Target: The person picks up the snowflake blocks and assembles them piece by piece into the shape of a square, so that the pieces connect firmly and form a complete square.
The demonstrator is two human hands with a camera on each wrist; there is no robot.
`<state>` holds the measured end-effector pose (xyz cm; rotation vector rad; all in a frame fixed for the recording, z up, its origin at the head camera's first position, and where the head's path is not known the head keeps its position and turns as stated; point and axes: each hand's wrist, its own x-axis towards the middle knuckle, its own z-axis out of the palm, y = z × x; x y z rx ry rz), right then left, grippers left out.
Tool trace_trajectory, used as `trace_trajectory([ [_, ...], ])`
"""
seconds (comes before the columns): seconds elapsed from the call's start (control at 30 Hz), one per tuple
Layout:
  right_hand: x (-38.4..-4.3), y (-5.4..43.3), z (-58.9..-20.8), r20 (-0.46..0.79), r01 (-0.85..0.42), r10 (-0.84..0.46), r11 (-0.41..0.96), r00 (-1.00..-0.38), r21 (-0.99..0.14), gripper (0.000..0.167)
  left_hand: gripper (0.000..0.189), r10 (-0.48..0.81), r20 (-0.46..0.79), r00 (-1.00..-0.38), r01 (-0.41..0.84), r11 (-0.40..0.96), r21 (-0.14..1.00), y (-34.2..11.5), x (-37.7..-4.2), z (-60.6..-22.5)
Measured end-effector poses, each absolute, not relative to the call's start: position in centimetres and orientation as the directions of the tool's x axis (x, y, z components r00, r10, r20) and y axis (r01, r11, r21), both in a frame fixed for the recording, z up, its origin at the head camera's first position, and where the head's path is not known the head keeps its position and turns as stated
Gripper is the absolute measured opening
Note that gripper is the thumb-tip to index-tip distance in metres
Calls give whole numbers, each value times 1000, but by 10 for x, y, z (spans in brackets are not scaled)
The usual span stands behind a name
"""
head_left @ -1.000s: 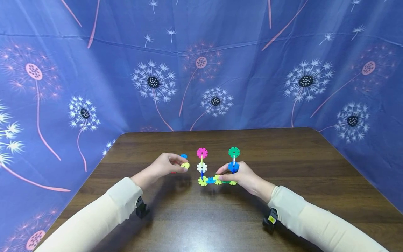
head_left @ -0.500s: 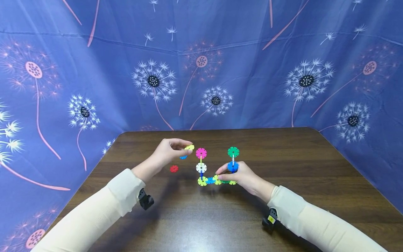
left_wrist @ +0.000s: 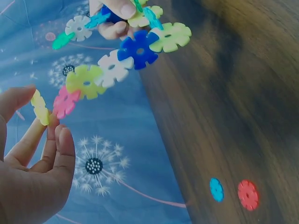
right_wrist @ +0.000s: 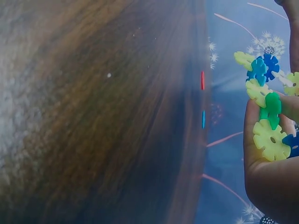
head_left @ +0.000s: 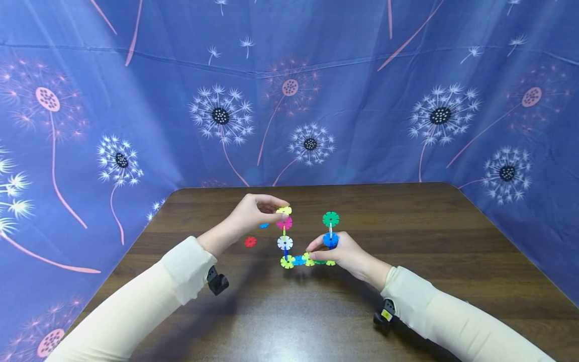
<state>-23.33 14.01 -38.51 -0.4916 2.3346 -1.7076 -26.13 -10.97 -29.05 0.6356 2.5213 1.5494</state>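
My left hand (head_left: 251, 216) pinches a yellow notched plastic disc (left_wrist: 40, 108) between thumb and fingers. That disc is right at the pink disc (left_wrist: 67, 101), which tops the left column of a U-shaped chain of interlocking discs. Below the pink one come a yellow, a white (head_left: 285, 243) and a dark blue disc (left_wrist: 139, 50). Yellow, light blue and green discs form the bottom row. My right hand (head_left: 353, 257) grips this row near its right side, hiding part of it. The right column rises beside that hand and ends in a green disc (head_left: 330, 219).
On the brown wooden table (head_left: 429, 231), a loose red disc (head_left: 250, 242) lies left of the chain. A loose blue disc (left_wrist: 216, 189) lies close to it, mostly covered by my left hand in the head view. Behind the table hangs a blue dandelion-print cloth (head_left: 362, 100).
My left hand has lifted the yellow disc up and to the right, from beside the chain to the pink disc. My right hand keeps its grip, and the chain has shifted slightly left.
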Motion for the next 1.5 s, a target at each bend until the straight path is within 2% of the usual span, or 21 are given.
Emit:
trace_trajectory([
  [0.43, -232, 136, -382, 19, -131, -403, 254, -915, -958, 26, 32, 500, 70, -863, 297, 391, 871, -83, -264, -294],
  [0.97, -232, 134, -381, 36, -154, -428, 243, -903, -958, 25, 30, 536, -14, -844, 172, 295, 940, -71, -261, -302],
  [1.2, -232, 134, -380, 36, -100, -404, 140, -914, -985, 38, 30, 506, -13, -862, 173, 318, 932, -68, -262, -304],
  [1.37, -231, 133, -378, 64, -71, -386, 4, -920, -997, 35, 30, 490, -9, -872, 177, 332, 926, -69, -263, -305],
  [1.47, -230, 134, -375, 97, -72, -413, -76, -906, -994, 27, 30, 481, -5, -877, 178, 335, 925, -70, -264, -305],
  [1.5, -231, 134, -374, 111, -77, -429, -95, -897, -992, 30, 30, 479, -4, -878, 178, 333, 926, -71, -264, -304],
])
